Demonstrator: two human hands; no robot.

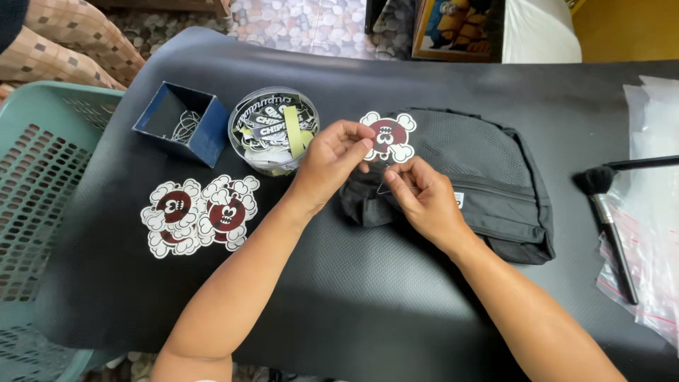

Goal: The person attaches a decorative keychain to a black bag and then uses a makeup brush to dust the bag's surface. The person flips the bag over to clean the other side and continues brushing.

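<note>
- Black textured mat [339,297] covers the work surface, its near edge bare where both forearms cross it.
- Right hand [424,201] lies on the near left part of a black mesh bag [488,177], thumb and forefinger pinched shut on a thin ball chain [384,185] that shows only as a faint loop.
- Left hand [332,159] is just beside it, fingertips closed on the lower left edge of a die-cut cartoon tag [388,136], dark red and white, which rests tilted against the bag's far left corner.
- Toward the mat's left edge lies a small stack of matching tags [201,212], flat and overlapping.
- Near the right edge a make-up brush [610,219] lies with its dark bristles pointing away, partly on clear plastic sleeves [654,212].
- Farther back, a round clear tub [274,131] full of printed stickers stands just beyond the left hand.
- A small blue square box [182,122], open, holds more chains at the far left corner.
- A green plastic basket [42,198] sits off the mat's left edge.
</note>
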